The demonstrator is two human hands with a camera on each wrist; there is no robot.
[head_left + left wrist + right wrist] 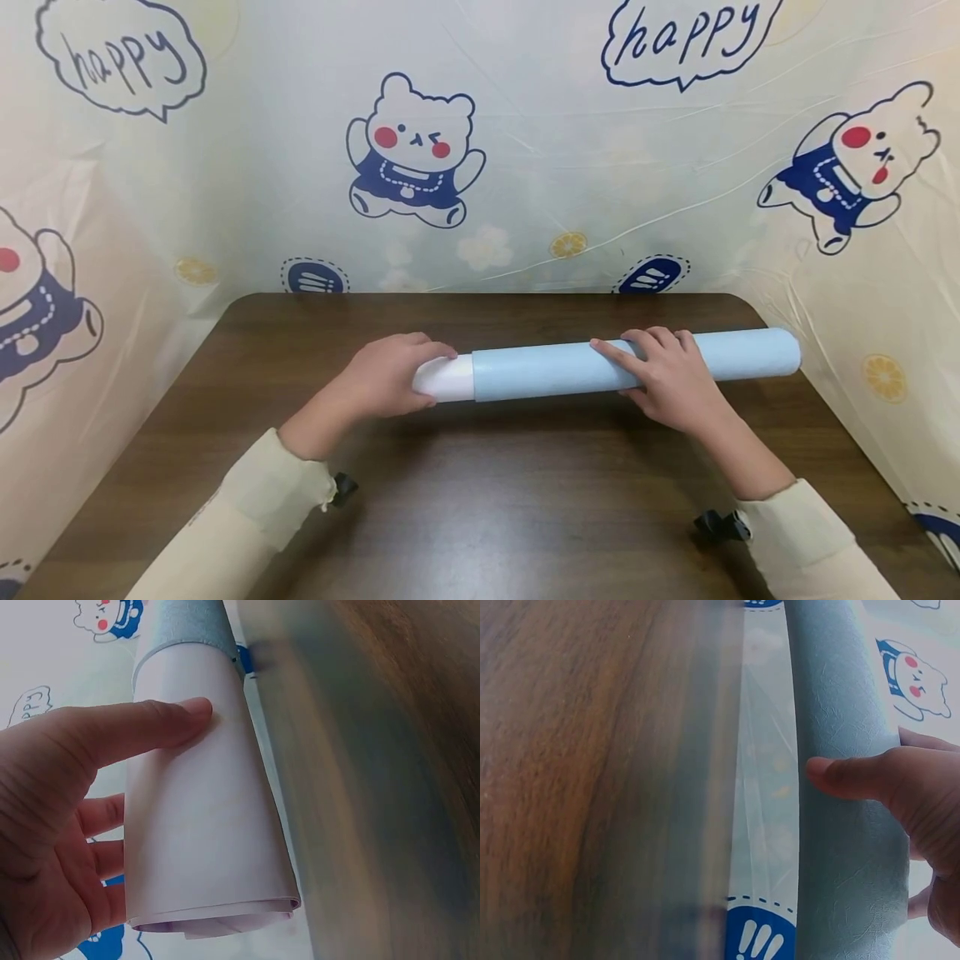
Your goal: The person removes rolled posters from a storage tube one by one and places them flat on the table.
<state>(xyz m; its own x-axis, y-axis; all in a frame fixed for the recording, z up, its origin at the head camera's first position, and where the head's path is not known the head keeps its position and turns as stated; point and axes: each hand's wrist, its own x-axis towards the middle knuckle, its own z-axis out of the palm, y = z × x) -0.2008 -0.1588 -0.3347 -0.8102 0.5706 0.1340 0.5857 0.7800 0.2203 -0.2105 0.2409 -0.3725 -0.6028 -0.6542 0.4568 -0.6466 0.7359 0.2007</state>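
A long light-blue tube [540,370] with a leathery, creased surface lies sideways across the head view, above the brown table. From its left end sticks out a white rolled sheet of paper [453,379]; the layered outer edge of the roll shows in the left wrist view. My left hand [390,375] holds this roll, thumb on one side and fingers round the other. My right hand [667,379] grips the tube right of its middle, the thumb along the near side in the right wrist view. The part of the roll inside the tube is hidden.
The dark brown wooden table [465,517] has rounded far corners. Behind it and at both sides hangs a pale curtain [525,167] printed with bears and "happy" bubbles. Small black pieces [722,527] sit at both sleeve cuffs.
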